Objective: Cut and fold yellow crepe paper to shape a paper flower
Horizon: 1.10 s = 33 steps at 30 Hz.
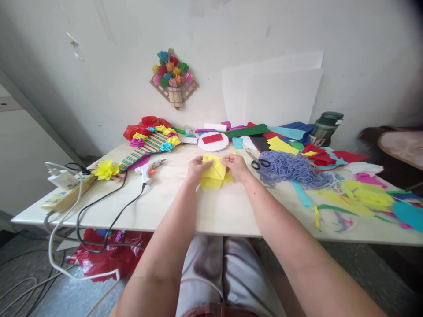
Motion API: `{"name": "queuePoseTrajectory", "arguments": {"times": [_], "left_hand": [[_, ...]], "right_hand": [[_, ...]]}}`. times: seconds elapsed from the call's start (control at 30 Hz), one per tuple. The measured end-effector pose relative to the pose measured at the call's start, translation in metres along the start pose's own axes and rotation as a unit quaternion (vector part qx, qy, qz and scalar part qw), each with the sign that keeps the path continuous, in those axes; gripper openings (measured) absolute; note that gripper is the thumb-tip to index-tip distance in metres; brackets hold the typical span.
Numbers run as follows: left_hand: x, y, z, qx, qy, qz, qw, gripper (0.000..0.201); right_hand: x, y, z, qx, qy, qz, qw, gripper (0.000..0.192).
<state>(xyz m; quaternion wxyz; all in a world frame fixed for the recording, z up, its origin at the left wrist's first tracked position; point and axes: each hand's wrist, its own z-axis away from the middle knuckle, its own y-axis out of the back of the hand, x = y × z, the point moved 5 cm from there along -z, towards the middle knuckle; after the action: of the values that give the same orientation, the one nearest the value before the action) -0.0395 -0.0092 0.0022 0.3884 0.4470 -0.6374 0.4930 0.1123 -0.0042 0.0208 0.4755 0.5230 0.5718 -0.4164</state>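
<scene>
A creased piece of yellow crepe paper is held up between my two hands over the middle of the table. My left hand pinches its left edge, thumb on the front. At the upper right corner, the fingers of my right hand close on the same paper. More yellow paper shows behind it; whether it is a separate piece I cannot tell. Black-handled scissors lie right of my right hand, beside a heap of purple yarn.
A white glue gun with a black cord lies left, near a power strip at the table edge. Behind are a flower-decorated striped fan, a white disc and coloured sheets. A dark bottle stands back right; paper scraps lie right.
</scene>
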Motion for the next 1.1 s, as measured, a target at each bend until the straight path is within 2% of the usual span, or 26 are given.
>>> {"name": "queuePoseTrajectory", "arguments": {"times": [0.13, 0.27, 0.47, 0.57, 0.67, 0.77, 1.0, 1.1], "left_hand": [[0.002, -0.005, 0.001, -0.023, -0.009, 0.020, 1.000, 0.046], [-0.003, -0.001, -0.001, 0.001, 0.015, -0.002, 1.000, 0.042], [-0.005, -0.002, -0.001, -0.009, 0.027, 0.003, 1.000, 0.041], [0.000, -0.001, 0.000, 0.013, -0.001, 0.014, 1.000, 0.038], [0.004, 0.002, 0.000, 0.044, -0.030, 0.028, 0.998, 0.035], [0.005, 0.002, 0.000, 0.067, -0.035, 0.034, 0.997, 0.034], [0.004, -0.001, 0.001, 0.047, -0.018, 0.029, 0.998, 0.038], [0.004, 0.000, 0.001, 0.033, -0.007, 0.001, 0.999, 0.039]], "right_hand": [[0.002, 0.001, -0.002, 0.014, 0.001, -0.010, 1.000, 0.028], [0.006, 0.001, -0.004, 0.006, 0.007, -0.017, 1.000, 0.029], [0.004, 0.002, -0.004, 0.002, 0.016, -0.022, 1.000, 0.028], [0.002, 0.001, -0.001, -0.010, 0.002, -0.050, 0.999, 0.028], [0.005, -0.004, 0.000, -0.051, -0.022, -0.067, 0.996, 0.026], [0.011, -0.009, -0.001, -0.078, -0.023, -0.060, 0.995, 0.027], [0.007, -0.005, 0.000, -0.045, -0.015, -0.081, 0.996, 0.025], [0.002, -0.001, 0.000, -0.054, -0.005, -0.059, 0.997, 0.024]]}}
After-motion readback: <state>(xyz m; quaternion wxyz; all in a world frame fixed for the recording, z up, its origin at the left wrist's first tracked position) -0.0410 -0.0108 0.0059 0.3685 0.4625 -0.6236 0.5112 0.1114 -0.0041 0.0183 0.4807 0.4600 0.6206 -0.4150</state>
